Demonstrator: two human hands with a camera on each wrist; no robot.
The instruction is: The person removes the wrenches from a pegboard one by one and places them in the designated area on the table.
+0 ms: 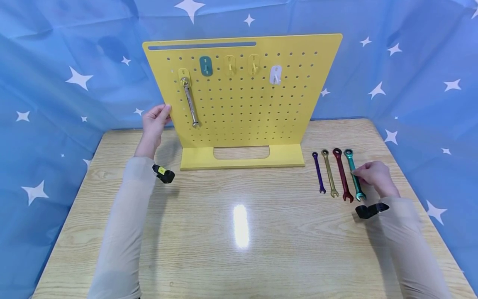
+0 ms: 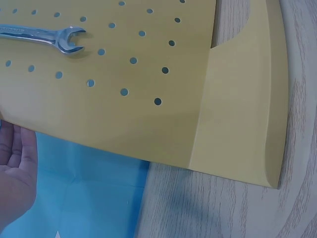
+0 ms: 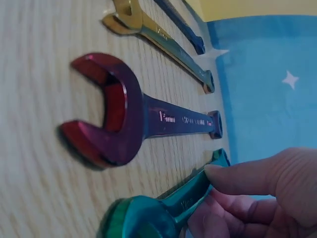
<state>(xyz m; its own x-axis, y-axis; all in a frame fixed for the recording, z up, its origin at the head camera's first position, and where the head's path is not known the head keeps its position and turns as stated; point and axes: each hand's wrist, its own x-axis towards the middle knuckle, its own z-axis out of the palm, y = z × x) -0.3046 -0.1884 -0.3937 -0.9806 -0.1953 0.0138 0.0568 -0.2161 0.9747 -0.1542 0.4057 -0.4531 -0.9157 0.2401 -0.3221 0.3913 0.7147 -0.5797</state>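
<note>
My left hand (image 1: 154, 120) holds the left edge of a yellow pegboard (image 1: 239, 104); in the left wrist view some of its fingers pass behind the board. A silver combination wrench (image 1: 191, 101) hangs from the board's leftmost hook. On the table at the right, my right hand (image 1: 375, 176) pinches a green combination wrench (image 1: 352, 168) by its shank, thumb on top, as the right wrist view shows. Beside it lie a red wrench (image 1: 341, 174), a gold wrench (image 1: 330, 172) and a small purple wrench (image 1: 318, 172), side by side, open ends toward me.
Along the board's upper part sit a teal hook (image 1: 206, 66), two yellow hooks (image 1: 230, 65) and a white hook (image 1: 275, 75), bearing nothing. The board's base (image 1: 198, 160) stands on a wooden table (image 1: 209, 232). Blue star-patterned cloth (image 1: 410, 62) hangs behind and at the sides.
</note>
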